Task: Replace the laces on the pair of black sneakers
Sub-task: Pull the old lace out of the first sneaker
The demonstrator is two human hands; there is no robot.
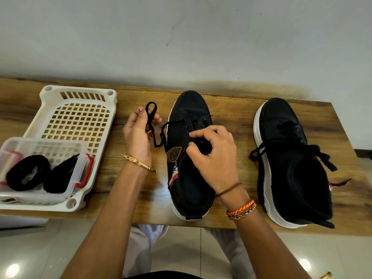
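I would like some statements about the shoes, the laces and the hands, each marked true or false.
1. The left hand holds a black lace beside the left sneaker. True.
2. The right hand rests on the right sneaker. False: its fingers are at the eyelets of the left sneaker.
3. The right sneaker has a lace in it. True.
4. The clear box stands between the two sneakers. False: it sits in the white basket, left of both.
5. The clear box holds white laces. False: the bundles in it are black.
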